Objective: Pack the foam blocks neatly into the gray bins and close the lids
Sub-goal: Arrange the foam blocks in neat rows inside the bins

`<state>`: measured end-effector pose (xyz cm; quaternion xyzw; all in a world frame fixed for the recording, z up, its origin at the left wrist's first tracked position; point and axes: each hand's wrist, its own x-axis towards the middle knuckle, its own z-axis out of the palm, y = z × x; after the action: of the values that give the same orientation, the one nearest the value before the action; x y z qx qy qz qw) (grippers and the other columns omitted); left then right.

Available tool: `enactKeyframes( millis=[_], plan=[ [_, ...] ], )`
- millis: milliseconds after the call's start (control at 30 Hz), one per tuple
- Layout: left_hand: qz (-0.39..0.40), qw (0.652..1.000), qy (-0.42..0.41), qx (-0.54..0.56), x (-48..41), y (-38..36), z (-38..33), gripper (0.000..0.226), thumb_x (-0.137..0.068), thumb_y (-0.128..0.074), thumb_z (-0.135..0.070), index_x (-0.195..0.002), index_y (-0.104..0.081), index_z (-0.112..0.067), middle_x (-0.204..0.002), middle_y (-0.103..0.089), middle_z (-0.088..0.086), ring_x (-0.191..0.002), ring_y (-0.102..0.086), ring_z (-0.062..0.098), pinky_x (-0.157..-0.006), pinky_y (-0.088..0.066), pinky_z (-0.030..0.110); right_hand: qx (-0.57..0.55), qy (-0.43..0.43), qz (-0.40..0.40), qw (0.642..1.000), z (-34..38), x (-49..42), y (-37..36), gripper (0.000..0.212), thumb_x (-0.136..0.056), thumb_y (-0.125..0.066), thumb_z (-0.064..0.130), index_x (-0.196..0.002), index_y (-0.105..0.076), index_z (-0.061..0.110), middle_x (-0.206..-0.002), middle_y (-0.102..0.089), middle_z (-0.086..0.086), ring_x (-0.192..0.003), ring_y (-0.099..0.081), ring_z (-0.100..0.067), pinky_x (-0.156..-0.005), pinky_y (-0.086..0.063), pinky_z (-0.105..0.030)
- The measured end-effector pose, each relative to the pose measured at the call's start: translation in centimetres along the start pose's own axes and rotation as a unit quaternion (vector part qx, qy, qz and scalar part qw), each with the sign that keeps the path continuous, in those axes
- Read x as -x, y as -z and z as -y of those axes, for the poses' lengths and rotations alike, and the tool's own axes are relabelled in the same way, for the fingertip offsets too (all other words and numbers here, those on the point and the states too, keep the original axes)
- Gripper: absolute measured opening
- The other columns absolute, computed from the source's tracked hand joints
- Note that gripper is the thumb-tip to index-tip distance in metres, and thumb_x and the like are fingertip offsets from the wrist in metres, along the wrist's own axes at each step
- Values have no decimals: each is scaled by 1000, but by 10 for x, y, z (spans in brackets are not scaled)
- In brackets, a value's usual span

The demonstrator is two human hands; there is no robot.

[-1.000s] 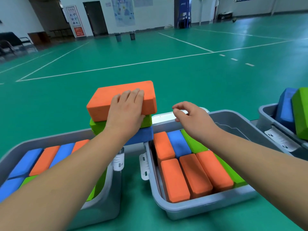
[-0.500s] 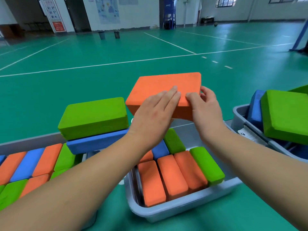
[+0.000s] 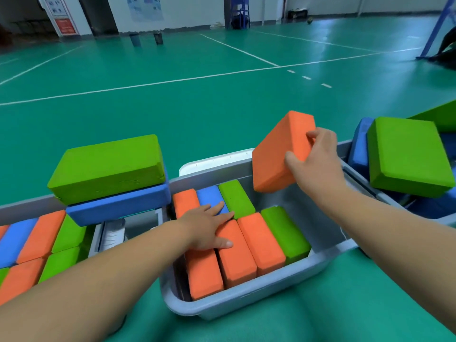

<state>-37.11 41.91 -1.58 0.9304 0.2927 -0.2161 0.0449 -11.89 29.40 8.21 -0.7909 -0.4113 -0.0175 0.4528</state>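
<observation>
An orange foam block [image 3: 276, 154] hangs tilted over the empty right side of the middle gray bin [image 3: 246, 296], and my right hand [image 3: 314, 164] grips its right edge. My left hand [image 3: 206, 227] rests flat with straight fingers on the orange and blue blocks standing on edge inside that bin. Two rows of orange, blue and green blocks fill the bin's left part. A green block [image 3: 106, 167] lies on a blue block [image 3: 118, 206] across the left bin's rim.
The left gray bin [image 3: 27, 207] holds several blocks on edge. A third gray bin [image 3: 355, 174] at the right holds a large green block [image 3: 409, 156] leaning on blue ones. A white lid edge [image 3: 214, 160] shows behind the middle bin. Green gym floor lies all around.
The orange block has passed from both hands to my right hand alone and moved right, tilting over the middle bin. My left hand dropped onto the blocks in the bin.
</observation>
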Motion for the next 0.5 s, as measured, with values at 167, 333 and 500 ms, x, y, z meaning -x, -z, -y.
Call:
enactKeyframes(
  millis=[167,333,500],
  plan=[
    [6,1000,1,14,-3,4,-4,98,-90,-55,-76,-165,-3,-42,-174,8,-1,-160,-8,32,-128,-18,49,20,53,7,998,7,0,-2,55,-78,-68,41,-121,-43,18,-132,-41,0,-111,-54,-25,-93,-50,-52],
    [10,999,-8,44,2,4,3,97,-90,-57,-75,-165,-4,-43,-174,8,-4,-161,-4,27,-129,-13,46,25,31,39,998,8,2,-14,47,-80,-68,41,-117,-47,21,-125,-43,2,-106,-55,-23,-92,-50,-46],
    [2,998,-17,58,6,1,5,102,-90,-59,-73,-166,-2,-38,-174,7,-5,-161,-3,25,-129,-11,42,45,95,78,991,-3,-6,-31,50,-84,-76,35,-126,-60,13,-130,-57,-5,-123,-52,-20,-102,-35,-26]
  ],
)
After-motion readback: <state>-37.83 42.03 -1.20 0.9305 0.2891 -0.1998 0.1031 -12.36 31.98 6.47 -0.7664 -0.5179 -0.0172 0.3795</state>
